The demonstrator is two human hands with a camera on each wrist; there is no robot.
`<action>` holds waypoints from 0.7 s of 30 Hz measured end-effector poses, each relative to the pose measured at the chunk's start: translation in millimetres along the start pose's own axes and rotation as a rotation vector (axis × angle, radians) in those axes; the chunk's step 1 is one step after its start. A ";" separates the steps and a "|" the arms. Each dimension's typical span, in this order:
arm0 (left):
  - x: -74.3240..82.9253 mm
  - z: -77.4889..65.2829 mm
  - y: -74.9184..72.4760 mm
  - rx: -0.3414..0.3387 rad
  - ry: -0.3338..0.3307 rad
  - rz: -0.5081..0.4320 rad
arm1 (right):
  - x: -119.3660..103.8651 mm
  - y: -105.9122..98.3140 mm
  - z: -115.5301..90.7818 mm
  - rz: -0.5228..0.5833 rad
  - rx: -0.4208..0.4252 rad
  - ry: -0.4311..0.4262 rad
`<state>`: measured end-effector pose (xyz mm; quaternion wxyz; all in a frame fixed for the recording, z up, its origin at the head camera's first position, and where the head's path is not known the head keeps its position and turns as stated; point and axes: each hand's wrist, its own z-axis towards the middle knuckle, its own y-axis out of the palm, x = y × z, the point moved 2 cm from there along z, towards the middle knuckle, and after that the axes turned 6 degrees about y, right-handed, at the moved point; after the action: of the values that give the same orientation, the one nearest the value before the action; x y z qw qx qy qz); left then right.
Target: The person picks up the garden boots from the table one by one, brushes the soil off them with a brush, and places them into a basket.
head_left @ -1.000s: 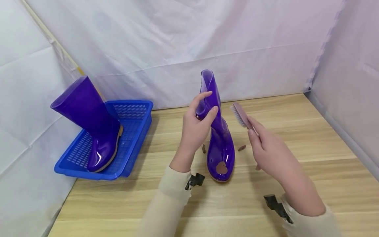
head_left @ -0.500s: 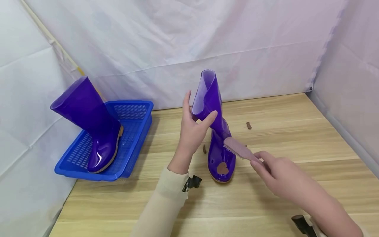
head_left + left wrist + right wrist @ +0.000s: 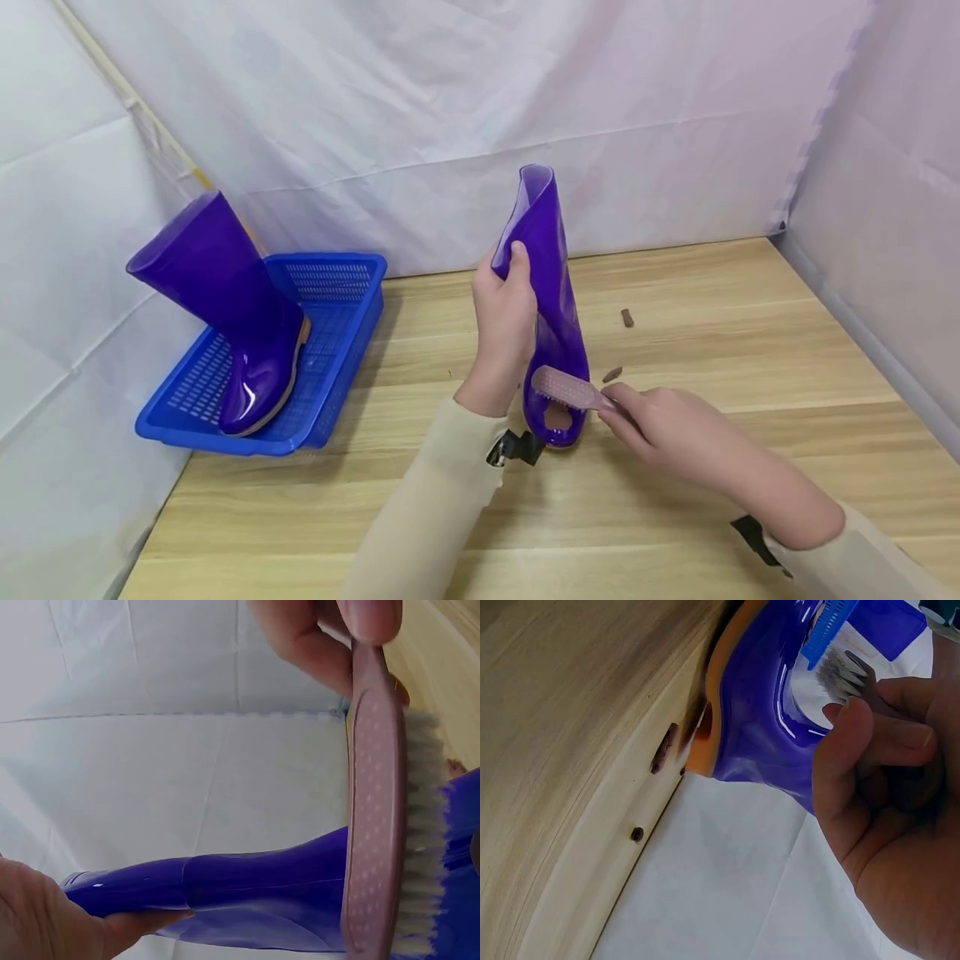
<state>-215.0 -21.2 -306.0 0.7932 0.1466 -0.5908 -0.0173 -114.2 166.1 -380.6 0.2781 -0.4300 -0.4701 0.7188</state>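
Note:
A glossy purple rain boot (image 3: 553,258) stands on the wooden table, its open top pinched narrow. My left hand (image 3: 504,329) grips the shaft near the top, thumb along the outside; its other fingers are mostly hidden. A brown patch (image 3: 557,416) shows on the toe. My right hand (image 3: 675,433) holds a pinkish scrubbing brush (image 3: 566,388) by its handle, bristles down over the front of the boot, just above the patch. In the left wrist view the pale bristles (image 3: 424,847) face the boot; whether they touch it I cannot tell. The right wrist view shows the boot's orange-tan sole (image 3: 718,697).
At the left stands a blue plastic basket (image 3: 371,321) with a second purple boot (image 3: 232,283) leaning in it. Small brown bits (image 3: 627,317) lie on the table right of the held boot. White cloth walls (image 3: 450,100) enclose the back and sides.
The brush has come down and left from beside the boot to over its toe area. My left hand has changed its hold on the shaft, which now stands more upright.

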 end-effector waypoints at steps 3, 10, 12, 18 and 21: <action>2.3 6.4 5.0 0.021 0.022 0.048 | 4.2 0.5 3.0 -0.021 0.007 -0.008; 2.6 12.9 7.3 0.113 0.003 0.030 | 10.7 0.9 5.4 -0.043 -0.002 0.015; 1.9 12.9 7.5 0.114 -0.002 0.015 | 11.8 1.4 6.2 -0.039 -0.015 0.019; -1.4 16.8 5.2 0.045 0.018 0.107 | 18.5 2.0 12.0 -0.052 -0.001 -0.012; -1.0 19.0 4.1 -0.046 0.029 0.218 | 25.3 1.6 16.6 -0.057 0.009 -0.031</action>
<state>-233.7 -21.1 -301.0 0.8021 0.0636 -0.5909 0.0576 -140.8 178.5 -388.0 0.2931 -0.4040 -0.4831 0.7193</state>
